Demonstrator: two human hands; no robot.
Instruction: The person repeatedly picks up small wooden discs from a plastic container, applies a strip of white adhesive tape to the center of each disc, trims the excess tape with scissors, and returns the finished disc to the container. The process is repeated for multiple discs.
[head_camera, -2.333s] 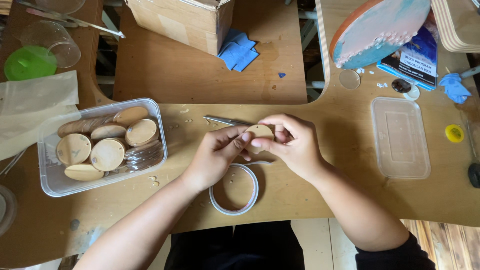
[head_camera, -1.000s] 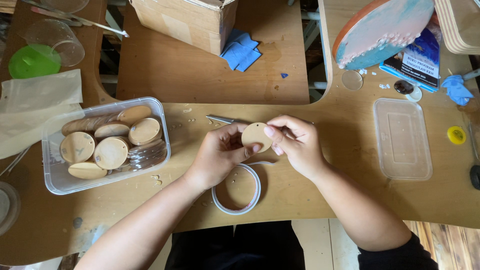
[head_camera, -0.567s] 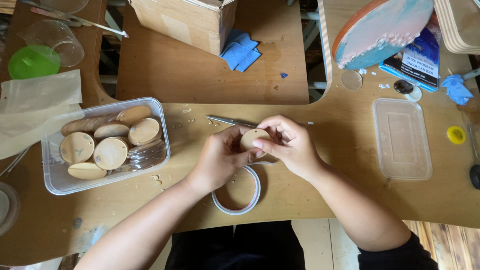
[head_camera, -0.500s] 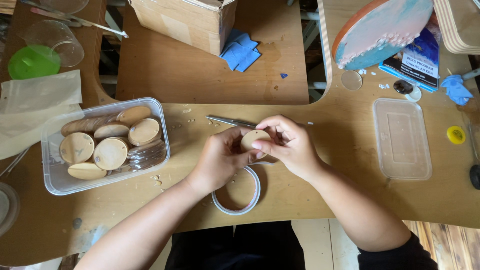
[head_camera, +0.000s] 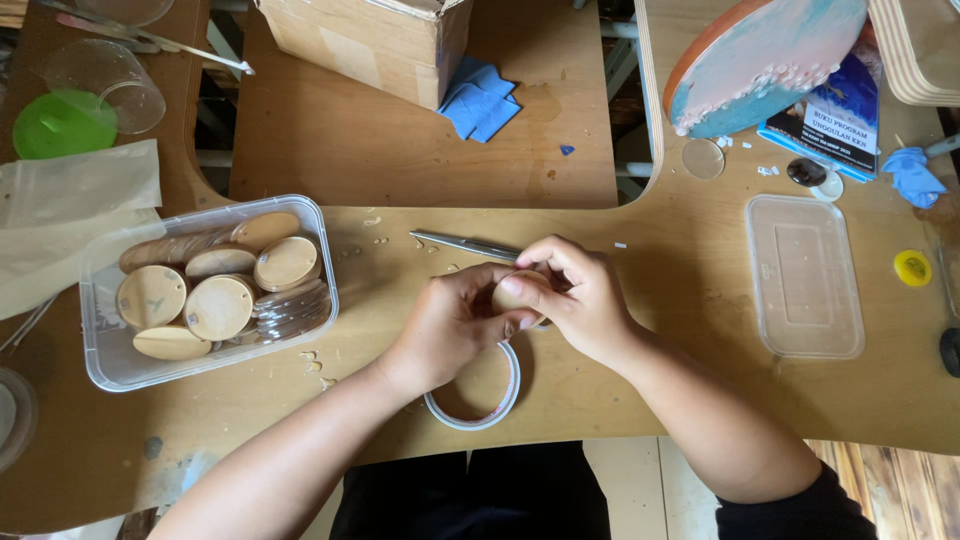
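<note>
Both hands meet over the middle of the wooden table (head_camera: 400, 170). My left hand (head_camera: 455, 320) and my right hand (head_camera: 578, 298) together pinch a small round wooden disc (head_camera: 510, 292), mostly hidden by fingers. A roll of white tape (head_camera: 474, 412) lies flat just below my left hand. A metal tool (head_camera: 465, 245) like tweezers lies on the table just beyond my fingers. A clear plastic tub (head_camera: 110, 360) at the left holds several similar wooden discs (head_camera: 218, 306).
A clear plastic lid (head_camera: 804, 275) lies at the right, a yellow cap (head_camera: 912, 267) beyond it. A cardboard box (head_camera: 365, 45), blue cloth (head_camera: 480, 100), painted round board (head_camera: 760, 60) and booklet stand at the back. Plastic cups (head_camera: 100, 85) and a bag sit far left.
The disc was lifted into clearer view a second ago, then drawn back between both hands' fingers. The hands stay in the same spot.
</note>
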